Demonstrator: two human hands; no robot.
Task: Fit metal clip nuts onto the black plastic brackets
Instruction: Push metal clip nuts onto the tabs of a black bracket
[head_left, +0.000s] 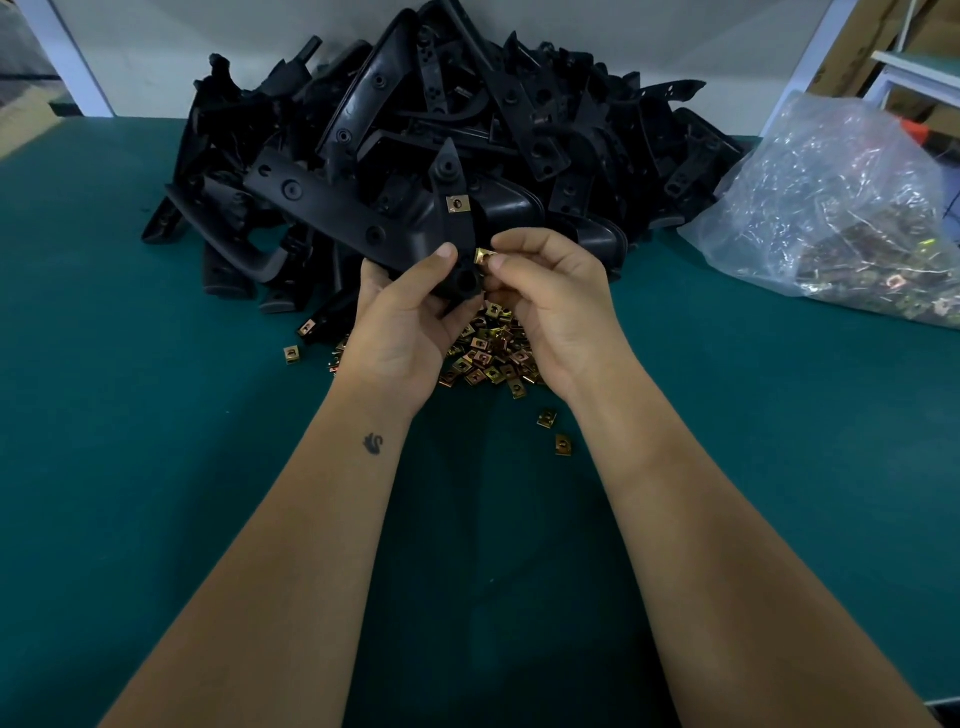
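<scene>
A clear plastic bag (841, 208) lies on the far right of the green table (130, 415), slumped open-sided and filled with brass-coloured clip nuts; its near edge runs out of view at the right. No other container shows: the loose clip nuts (488, 353) sit in a small heap straight on the table, beneath the hands, with a few strays just beside it. Behind them the pile of black brackets (415, 130) rises against the white wall.

The left hand (405, 317) grips the held bracket (457, 228) at its lower end, fingers curled round it, thumb pressed on its face. A fitted clip nut (456, 203) already sits higher on that bracket. The right hand (550, 301) pinches another clip nut (484, 255) between thumb and forefinger, touching the bracket's right edge.

Bare table stretches wide to the left and toward the near edge, on both sides of the forearms
</scene>
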